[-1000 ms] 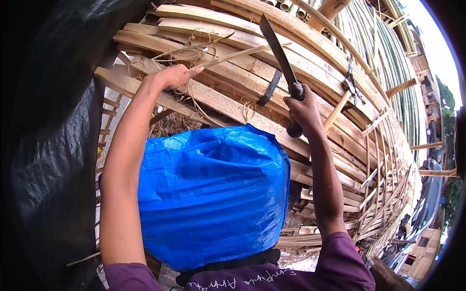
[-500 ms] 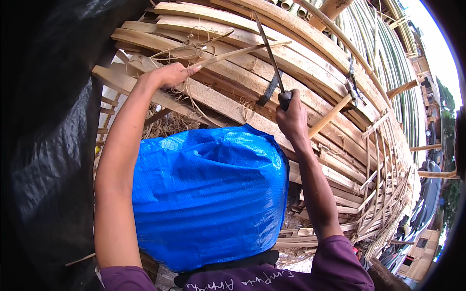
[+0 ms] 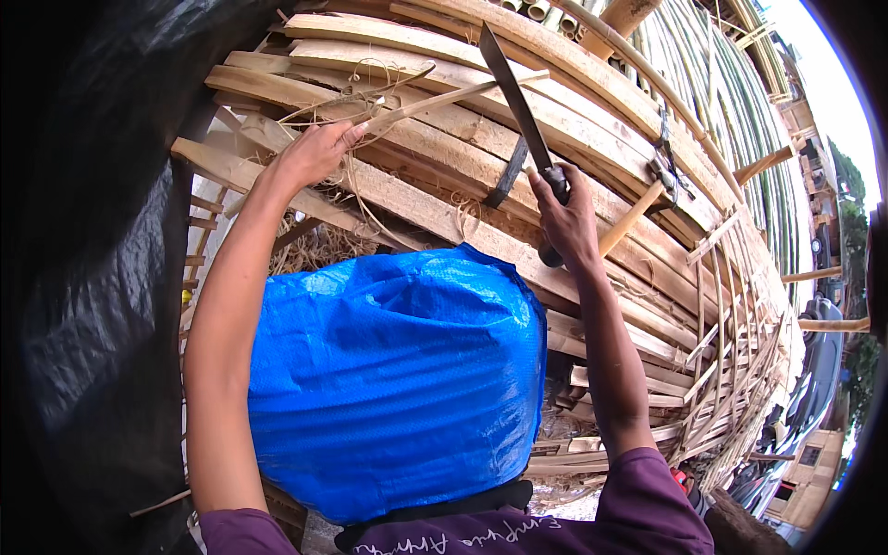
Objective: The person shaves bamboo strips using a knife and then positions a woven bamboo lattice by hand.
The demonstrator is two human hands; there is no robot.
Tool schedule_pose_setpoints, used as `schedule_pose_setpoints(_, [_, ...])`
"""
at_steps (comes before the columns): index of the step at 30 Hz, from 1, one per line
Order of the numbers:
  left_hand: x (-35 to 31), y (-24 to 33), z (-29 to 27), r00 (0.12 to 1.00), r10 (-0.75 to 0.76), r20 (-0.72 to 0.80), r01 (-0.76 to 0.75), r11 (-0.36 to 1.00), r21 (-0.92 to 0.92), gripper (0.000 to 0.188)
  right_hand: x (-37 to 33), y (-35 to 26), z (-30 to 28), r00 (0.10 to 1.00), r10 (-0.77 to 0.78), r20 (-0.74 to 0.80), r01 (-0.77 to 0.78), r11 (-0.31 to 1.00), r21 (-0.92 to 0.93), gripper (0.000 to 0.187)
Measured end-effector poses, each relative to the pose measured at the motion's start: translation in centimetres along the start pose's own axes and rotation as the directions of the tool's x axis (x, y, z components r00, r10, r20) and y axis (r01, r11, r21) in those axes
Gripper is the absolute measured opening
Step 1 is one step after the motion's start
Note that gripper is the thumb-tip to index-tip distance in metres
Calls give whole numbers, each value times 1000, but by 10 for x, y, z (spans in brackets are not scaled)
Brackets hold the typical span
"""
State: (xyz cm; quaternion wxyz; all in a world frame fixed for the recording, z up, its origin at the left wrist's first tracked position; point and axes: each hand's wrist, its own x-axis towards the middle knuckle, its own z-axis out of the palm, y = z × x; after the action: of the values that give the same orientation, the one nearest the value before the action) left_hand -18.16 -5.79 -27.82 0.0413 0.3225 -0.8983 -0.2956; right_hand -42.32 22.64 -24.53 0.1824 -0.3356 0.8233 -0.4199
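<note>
My left hand (image 3: 316,155) is closed around the near end of a thin, pale wooden strip (image 3: 435,104), which points away to the right. In my right hand (image 3: 569,222) is the dark handle of a machete (image 3: 514,85), its long blade tilted up and to the left. The blade crosses the strip near its far end; whether they touch I cannot tell. Curled shavings (image 3: 356,190) hang about my left hand. Below both hands lie stacked wooden planks (image 3: 407,190). A blue plastic sheet (image 3: 398,370) covers my lap.
A hammer (image 3: 632,220) with a wooden handle rests on the planks beside my right hand. A black strap (image 3: 507,174) lies across the boards. Bundled thin strips (image 3: 726,351) are at right, long poles (image 3: 740,157) beyond. A dark sheet (image 3: 102,277) hangs along the left.
The machete has turned so that more of its blade's flat side shows. My right hand has shifted slightly right and down; my left hand still grips the strip.
</note>
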Motion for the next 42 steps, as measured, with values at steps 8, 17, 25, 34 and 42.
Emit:
schedule_pose_setpoints(8, [12,2,-11,994,71,-78,-79,991,-104,49,2,-20,-18,1000,-16,9,17,988,-153,47])
schedule_pose_setpoints(17, [-5,5,2,985,95,-142,-125,968,-217,35,-13,17,8,997,63,53,-68,994,81,40])
schedule_pose_setpoints(25, [-7,-5,25,996,64,-58,-74,976,-203,39,-23,-26,-7,985,117,124,-161,873,460,39])
schedule_pose_setpoints(34, [-6,4,18,992,79,-99,-94,983,-155,40,-13,8,-6,952,-307,12,294,900,-320,30])
schedule_pose_setpoints(42, [-6,-5,18,994,63,-87,-72,992,-101,39,-10,-32,-24,993,-108,-48,103,991,-85,42])
